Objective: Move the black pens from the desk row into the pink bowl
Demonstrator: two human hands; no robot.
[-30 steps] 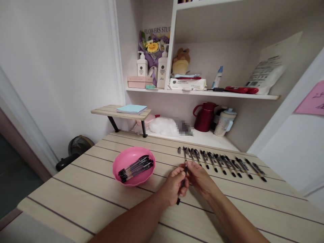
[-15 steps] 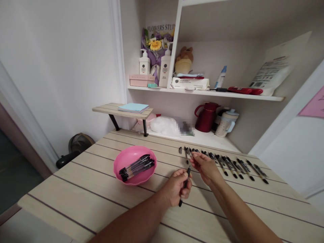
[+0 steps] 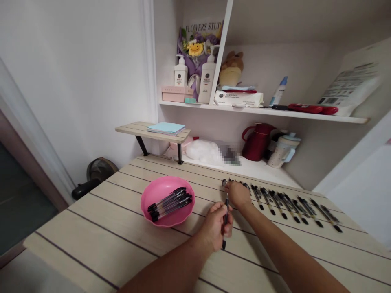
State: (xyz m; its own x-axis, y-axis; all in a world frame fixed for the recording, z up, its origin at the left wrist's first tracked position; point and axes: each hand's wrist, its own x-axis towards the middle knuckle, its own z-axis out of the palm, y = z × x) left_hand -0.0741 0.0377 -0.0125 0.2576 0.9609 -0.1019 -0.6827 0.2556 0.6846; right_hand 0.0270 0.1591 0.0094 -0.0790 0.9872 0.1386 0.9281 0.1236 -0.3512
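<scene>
My left hand is closed around a black pen, which stands nearly upright with its narrow tip at the top. Just beyond it, my right hand reaches down to the table, with its fingertips at a small dark piece that looks like a pen cap. Its fingers are drawn together there and partly hidden by the back of the hand. A row of pens and pen parts lies to the right of this hand. Left of my hands, a pink bowl holds several black-capped pens.
The slatted tabletop carries a small raised stand with blue paper on it. At the back are a red jug, a pale cup and a white fluffy thing. A shelf holds bottles and boxes.
My right hand has moved away from the pen tip, forward and down to the small dark piece. My left hand keeps the pen, now more upright. The view has shifted slightly.
</scene>
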